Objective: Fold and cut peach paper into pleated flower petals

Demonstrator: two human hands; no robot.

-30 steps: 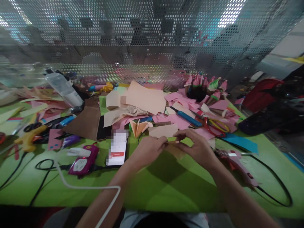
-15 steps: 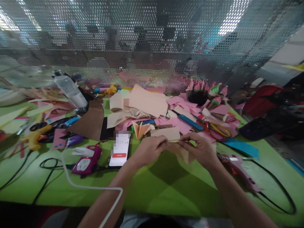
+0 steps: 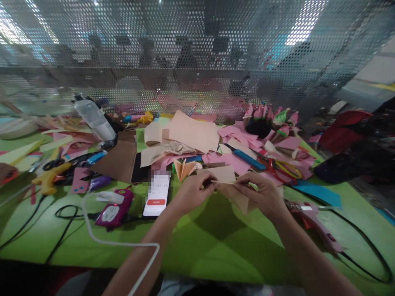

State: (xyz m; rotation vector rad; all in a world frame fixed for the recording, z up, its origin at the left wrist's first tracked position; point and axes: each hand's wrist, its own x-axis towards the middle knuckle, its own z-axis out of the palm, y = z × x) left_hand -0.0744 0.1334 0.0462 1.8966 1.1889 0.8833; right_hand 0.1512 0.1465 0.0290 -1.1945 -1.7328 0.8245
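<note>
Between my two hands is a piece of beige paper (image 3: 239,199), held above the green table with a narrow edge facing me. My left hand (image 3: 197,190) pinches its left end between thumb and fingers. At the other end my right hand (image 3: 257,190) pinches it the same way, and part of the sheet hangs down beside that hand. Just behind lies another cream paper piece (image 3: 222,173). A folded orange paper shape (image 3: 184,169) stands to the left of my left hand.
Left of my forearm lie a lit phone (image 3: 158,194) and a magenta power adapter (image 3: 115,209) with cables. At right are a pink glue gun (image 3: 317,226), scissors (image 3: 285,170) and a blue-handled cutter (image 3: 249,159). Paper scraps and a bottle (image 3: 95,120) lie farther back.
Both hands stay in nearly the same place, still pinching the paper. Its edge now looks thinner, and my left fingers have curled slightly. The whole view has shifted a little.
</note>
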